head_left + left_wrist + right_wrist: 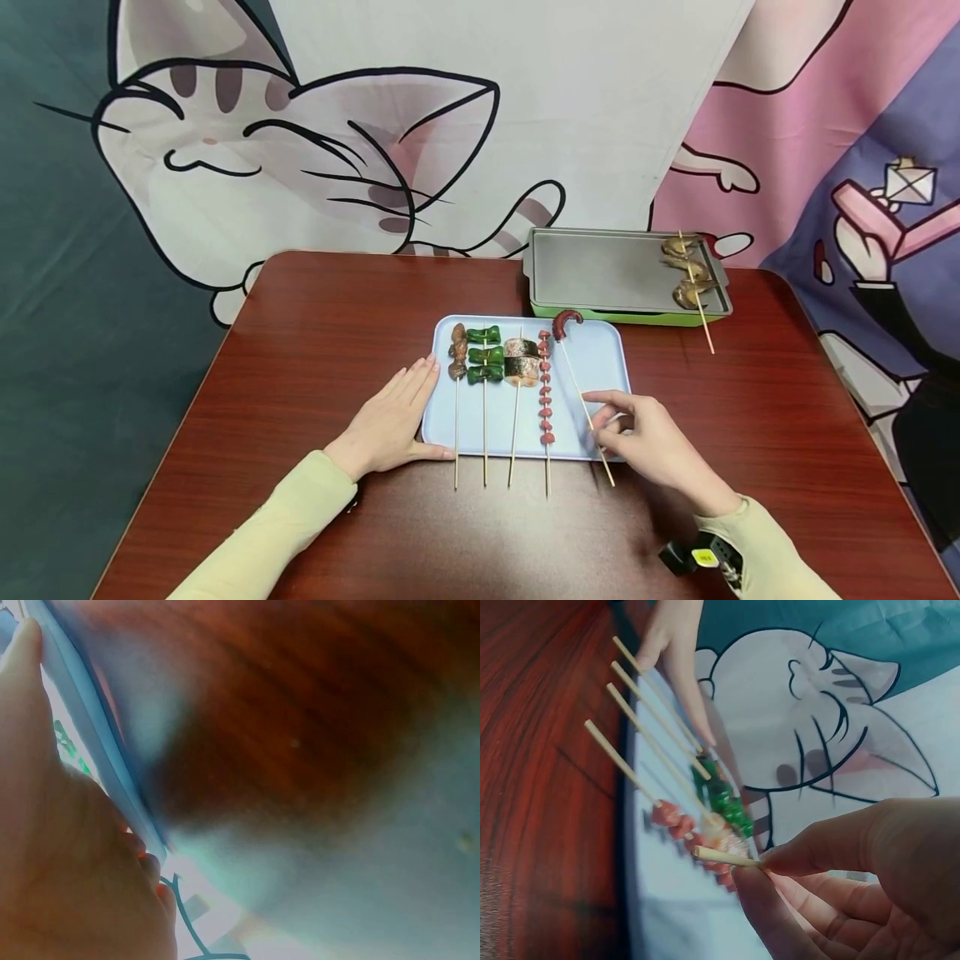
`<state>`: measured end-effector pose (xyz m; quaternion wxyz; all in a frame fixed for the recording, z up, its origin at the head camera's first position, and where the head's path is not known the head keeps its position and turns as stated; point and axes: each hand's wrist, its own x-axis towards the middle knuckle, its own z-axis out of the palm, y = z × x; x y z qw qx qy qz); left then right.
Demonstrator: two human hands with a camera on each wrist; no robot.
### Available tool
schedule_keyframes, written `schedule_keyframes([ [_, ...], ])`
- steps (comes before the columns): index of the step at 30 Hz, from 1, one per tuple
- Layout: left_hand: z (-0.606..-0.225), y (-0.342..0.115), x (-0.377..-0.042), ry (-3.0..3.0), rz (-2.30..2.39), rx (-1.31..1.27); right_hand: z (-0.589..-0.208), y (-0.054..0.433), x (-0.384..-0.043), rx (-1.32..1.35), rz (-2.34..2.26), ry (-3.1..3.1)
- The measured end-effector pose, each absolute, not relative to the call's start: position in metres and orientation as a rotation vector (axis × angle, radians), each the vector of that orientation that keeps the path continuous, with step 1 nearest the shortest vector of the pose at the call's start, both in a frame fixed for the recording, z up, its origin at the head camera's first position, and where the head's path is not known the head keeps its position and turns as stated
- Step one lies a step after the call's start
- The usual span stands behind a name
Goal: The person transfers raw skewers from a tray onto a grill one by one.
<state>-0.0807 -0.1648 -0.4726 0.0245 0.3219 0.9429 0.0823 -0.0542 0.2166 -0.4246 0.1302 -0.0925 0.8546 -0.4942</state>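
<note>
My left hand (390,421) rests against the left edge of the pale blue tray (607,358), fingers extended and thumb at its near corner. My right hand (648,433) pinches the wooden stick of a skewer with a curled dark red piece (561,325) at its tip, over the tray's right side. In the right wrist view, thumb and finger grip that stick (724,856) near its end. To its left lie skewers of small red pieces (546,400), dark-banded pale rolls (521,362), green pepper-like pieces (486,356) and brown pieces (458,354), their sticks overhanging the near rim.
Behind the tray, at the back right of the brown table (360,317), stands a green grill with a grey plate (600,267). A skewer of brown mushroom-like pieces (692,271) lies on its right end, the stick projecting over the front. A cartoon cat cloth (225,192) hangs behind.
</note>
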Motion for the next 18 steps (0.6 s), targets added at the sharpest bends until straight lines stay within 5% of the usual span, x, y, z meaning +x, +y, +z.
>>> schedule_keyframes([
  [18,-0.474,-0.166,-0.081,2.925,0.258,1.014,-0.382,0.245,-0.083,-0.355,-1.537,2.705],
])
